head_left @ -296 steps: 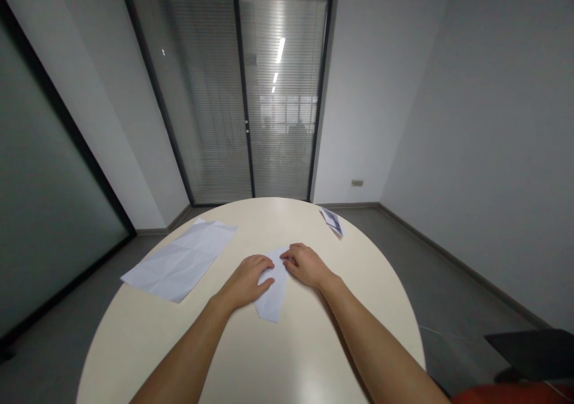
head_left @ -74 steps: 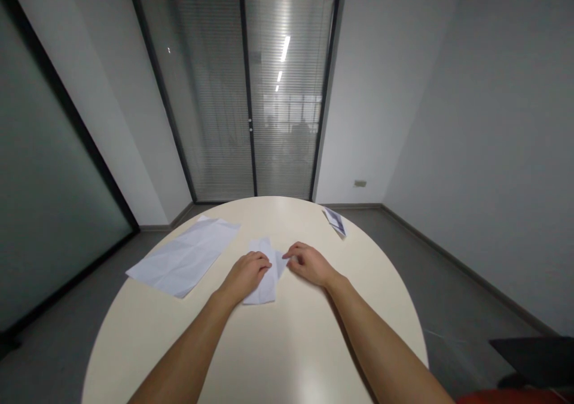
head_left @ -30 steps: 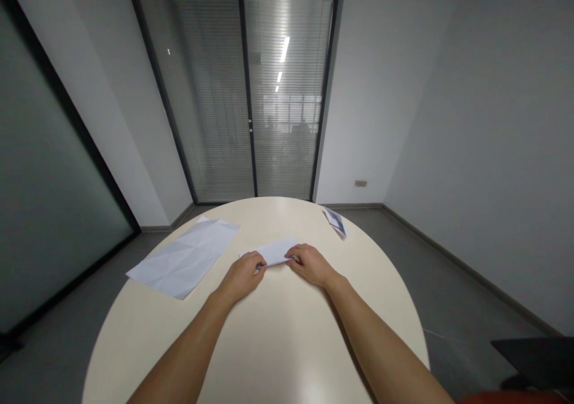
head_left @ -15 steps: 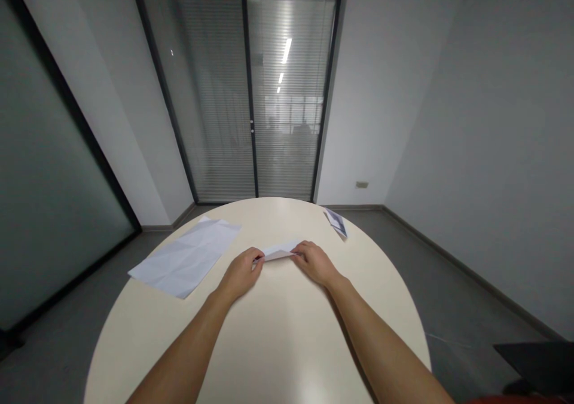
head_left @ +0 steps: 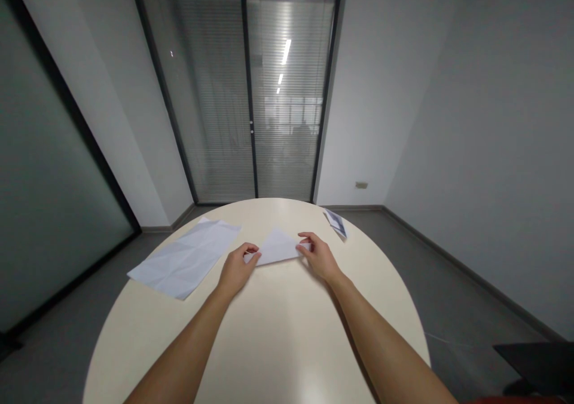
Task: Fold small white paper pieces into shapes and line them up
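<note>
A folded sheet of white paper [head_left: 278,248] lies between my hands on the pale round table [head_left: 273,332]. Its straight edge faces me, and a peak points toward the far side. My left hand [head_left: 240,266] pinches the left end between thumb and fingers. At the right end, my right hand [head_left: 317,256] has its thumb and a finger on the paper, the other fingers curled above it. Parts of both ends are hidden behind my fingers.
A larger creased white sheet [head_left: 186,257] lies at the table's left. A small folded printed paper [head_left: 336,223] rests near the far right edge. Beyond stands a dark-framed glass door [head_left: 251,99] with blinds. A black flat object [head_left: 538,362] is at the lower right.
The paper has been turned from lying lengthwise to lying crosswise. Lately it has gone from a narrow strip to a wider shape with a far peak, and my right hand has lifted slightly.
</note>
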The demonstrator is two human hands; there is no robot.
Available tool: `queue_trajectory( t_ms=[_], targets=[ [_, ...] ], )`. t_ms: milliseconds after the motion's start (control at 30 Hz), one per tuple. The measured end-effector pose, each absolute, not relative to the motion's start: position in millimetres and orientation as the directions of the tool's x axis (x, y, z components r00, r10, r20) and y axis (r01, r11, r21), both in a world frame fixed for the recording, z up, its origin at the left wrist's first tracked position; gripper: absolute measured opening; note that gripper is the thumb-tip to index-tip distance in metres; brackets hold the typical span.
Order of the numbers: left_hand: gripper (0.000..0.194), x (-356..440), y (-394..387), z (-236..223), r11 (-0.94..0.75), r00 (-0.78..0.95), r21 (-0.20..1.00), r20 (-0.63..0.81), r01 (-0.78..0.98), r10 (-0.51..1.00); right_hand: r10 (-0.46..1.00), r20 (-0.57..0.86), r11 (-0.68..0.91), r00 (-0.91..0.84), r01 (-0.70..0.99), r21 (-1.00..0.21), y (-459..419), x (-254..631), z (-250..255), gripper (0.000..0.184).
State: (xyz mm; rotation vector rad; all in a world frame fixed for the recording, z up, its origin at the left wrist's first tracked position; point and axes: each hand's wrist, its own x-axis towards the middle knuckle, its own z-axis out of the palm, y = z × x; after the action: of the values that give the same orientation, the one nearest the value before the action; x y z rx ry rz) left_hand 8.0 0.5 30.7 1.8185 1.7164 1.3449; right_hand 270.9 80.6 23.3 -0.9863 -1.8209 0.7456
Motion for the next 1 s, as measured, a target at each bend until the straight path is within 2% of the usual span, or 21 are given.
queue_trajectory(
  t_ms=[133,400,533,633,800,1000],
  targets=[
    [0.025,7.5,4.1,28.9,-0.255,-0.231,0.790,0.443,0.558,0.866,0.877,0.418,0.462,-0.237,0.178,-0.869,85.5,269.3,20.6,0.048],
    [0.027,9.9,7.3,31.7,-0.276,-0.342,0.830,0.471,0.485,0.813,0.888,0.424,0.442,-0.178,0.080,-0.893,82.3,267.1,30.3,0.049],
    [0.027,7.4,11.0,25.0,-0.254,-0.337,0.847,0.436,0.466,0.834,0.907,0.375,0.396,-0.193,0.085,-0.914,83.5,266.8,25.4,0.051],
    [0.026,4.6,11.1,18.5,-0.180,-0.307,0.838,0.376,0.515,0.874,0.914,0.343,0.382,-0.218,0.173,-0.908,84.3,268.7,19.5,0.048],
    [0.028,5.4,2.6,16.3,-0.041,-0.226,0.690,0.292,0.722,0.929,0.911,0.309,0.402,-0.272,0.427,-0.810,79.9,272.6,18.4,0.036],
    [0.035,11.6,-3.9,18.8,-0.176,-0.012,0.449,0.385,0.876,0.923,0.901,0.297,0.433,-0.316,0.596,-0.676,72.0,271.2,27.8,0.032]
  ],
)
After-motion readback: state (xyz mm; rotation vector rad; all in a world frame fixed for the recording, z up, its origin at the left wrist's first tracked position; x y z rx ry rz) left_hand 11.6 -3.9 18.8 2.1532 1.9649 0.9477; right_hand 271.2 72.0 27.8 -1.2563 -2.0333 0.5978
